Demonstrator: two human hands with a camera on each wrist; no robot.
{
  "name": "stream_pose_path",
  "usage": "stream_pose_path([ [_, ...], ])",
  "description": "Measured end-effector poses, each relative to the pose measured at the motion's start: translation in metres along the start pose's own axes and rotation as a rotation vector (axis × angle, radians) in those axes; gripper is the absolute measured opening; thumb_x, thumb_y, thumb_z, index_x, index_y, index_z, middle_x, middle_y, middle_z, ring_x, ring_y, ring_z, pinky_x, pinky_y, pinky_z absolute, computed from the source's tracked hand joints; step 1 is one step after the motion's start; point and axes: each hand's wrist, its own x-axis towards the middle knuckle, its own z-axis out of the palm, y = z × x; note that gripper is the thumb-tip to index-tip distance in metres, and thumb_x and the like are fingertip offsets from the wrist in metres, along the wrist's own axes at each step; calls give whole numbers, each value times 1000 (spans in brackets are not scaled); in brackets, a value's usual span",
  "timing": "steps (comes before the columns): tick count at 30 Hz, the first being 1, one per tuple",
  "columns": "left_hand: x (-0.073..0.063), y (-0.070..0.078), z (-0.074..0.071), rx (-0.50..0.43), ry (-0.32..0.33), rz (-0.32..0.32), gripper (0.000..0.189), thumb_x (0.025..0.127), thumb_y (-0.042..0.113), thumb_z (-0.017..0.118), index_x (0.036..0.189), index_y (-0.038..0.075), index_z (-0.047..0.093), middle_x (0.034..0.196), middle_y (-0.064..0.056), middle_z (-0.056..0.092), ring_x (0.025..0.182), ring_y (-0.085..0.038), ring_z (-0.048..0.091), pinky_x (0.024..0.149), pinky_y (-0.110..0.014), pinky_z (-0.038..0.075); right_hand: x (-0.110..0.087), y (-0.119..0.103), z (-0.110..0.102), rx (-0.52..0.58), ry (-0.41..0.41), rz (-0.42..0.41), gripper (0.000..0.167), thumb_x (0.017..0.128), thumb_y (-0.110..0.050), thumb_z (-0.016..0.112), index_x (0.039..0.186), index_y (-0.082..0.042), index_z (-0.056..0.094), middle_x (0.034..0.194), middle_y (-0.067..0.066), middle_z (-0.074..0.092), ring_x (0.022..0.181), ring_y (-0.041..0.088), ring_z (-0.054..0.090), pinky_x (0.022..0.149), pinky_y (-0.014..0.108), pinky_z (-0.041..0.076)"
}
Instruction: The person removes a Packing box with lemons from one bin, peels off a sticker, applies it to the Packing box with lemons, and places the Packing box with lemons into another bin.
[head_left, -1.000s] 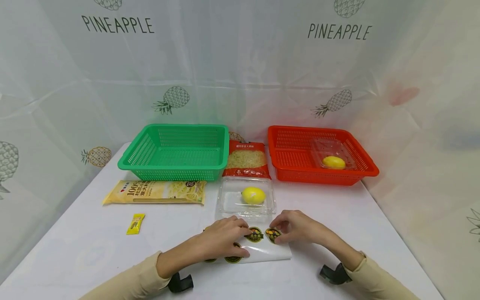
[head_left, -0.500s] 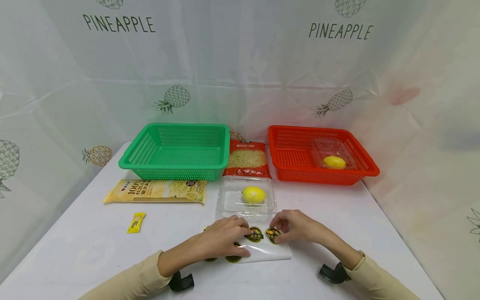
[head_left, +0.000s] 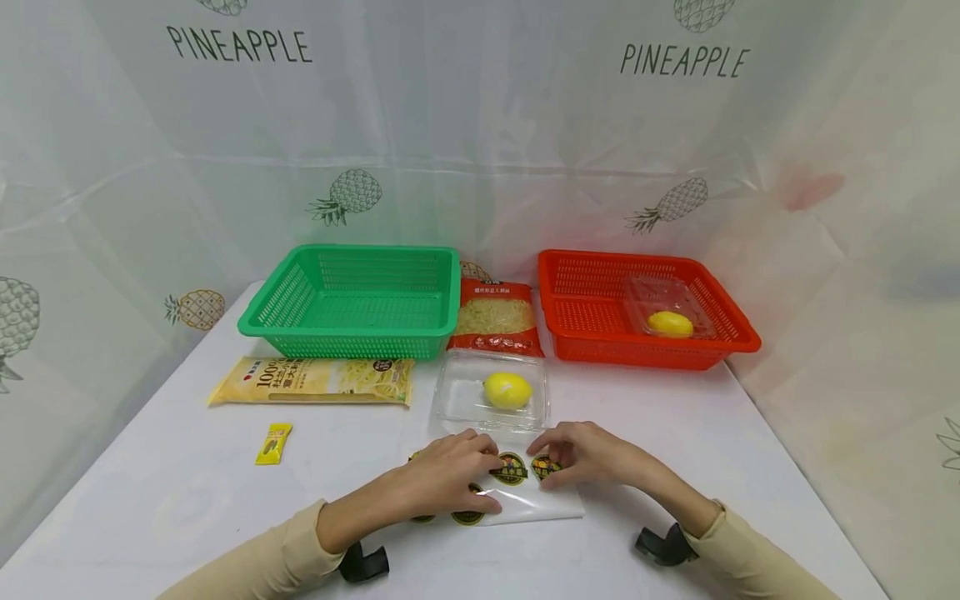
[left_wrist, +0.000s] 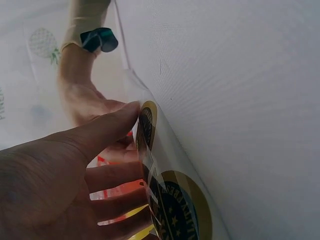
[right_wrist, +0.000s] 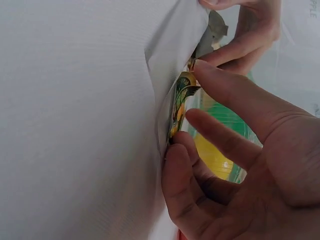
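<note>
In the head view a white sticker sheet (head_left: 536,502) with round black-and-gold stickers lies on the table. My left hand (head_left: 442,477) rests on its left part, thumb and fingers spread over the stickers; in the left wrist view the thumb and fingertips touch the sheet. My right hand (head_left: 594,455) is at the sheet's right end, its thumb and index finger on either side of a round sticker (head_left: 546,467). The right wrist view shows that thumb and index finger apart, near the sticker's edge. Behind the sheet sits a clear plastic box (head_left: 459,398) with a lemon (head_left: 507,391) on it or inside; I cannot tell which.
A green basket (head_left: 360,343) stands back left; a red basket (head_left: 637,354) back right holds another clear box with a lemon (head_left: 670,324). A red pasta bag (head_left: 495,317) lies between them. A long yellow pasta packet (head_left: 311,382) and a small yellow sachet (head_left: 273,443) lie left.
My right hand has shifted slightly left, its index finger moving toward the far edge of the sheet. My left hand keeps its place on the sheet.
</note>
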Motion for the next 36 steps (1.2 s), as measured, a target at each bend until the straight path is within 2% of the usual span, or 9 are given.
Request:
stream_pose_path([
  [10, -1, 0, -1, -9, 9, 0, 54, 84, 57, 69, 124, 21, 68, 121, 6, 62, 111, -12, 55, 90, -29, 51, 0, -1, -1, 21, -45, -55, 31, 83, -29, 79, 112, -20, 73, 87, 2, 64, 78, 13, 57, 68, 19, 47],
  [16, -1, -1, 2, -19, 5, 7, 54, 83, 56, 70, 124, 21, 68, 121, 7, 61, 111, -11, 54, 92, -29, 49, -2, 1, -1, 47, -42, -63, 25, 87, -21, 75, 111, -17, 72, 87, -4, 64, 78, 5, 56, 70, 19, 49],
  [21, -2, -2, 2, -36, -3, 11, 54, 82, 55, 71, 124, 21, 68, 121, 7, 61, 110, -10, 53, 91, -28, 49, -3, 0, 2, 56, -6, -84, 18, 89, -19, 72, 107, -16, 73, 85, -5, 66, 77, 2, 57, 69, 20, 51],
  [28, -5, -2, 2, -69, -19, 13, 54, 82, 54, 73, 125, 23, 67, 122, 9, 60, 112, -9, 53, 91, -26, 49, -3, -1, 5, 58, 76, -84, 6, 86, -21, 76, 92, -18, 75, 78, -7, 70, 70, 1, 59, 65, 21, 52],
  [33, -5, -3, 2, -56, -14, 23, 53, 82, 55, 73, 125, 24, 67, 122, 9, 60, 112, -9, 53, 92, -26, 49, -5, -3, 7, 70, 84, -87, 7, 85, -19, 77, 91, -16, 74, 76, -6, 69, 68, 0, 59, 63, 20, 52],
  [36, -5, -2, 3, -48, -19, 25, 54, 82, 56, 72, 125, 24, 67, 123, 9, 60, 112, -9, 53, 93, -27, 49, -5, -4, 8, 30, 105, -94, 6, 85, -18, 77, 89, -18, 73, 76, -9, 68, 68, -1, 58, 63, 19, 52],
])
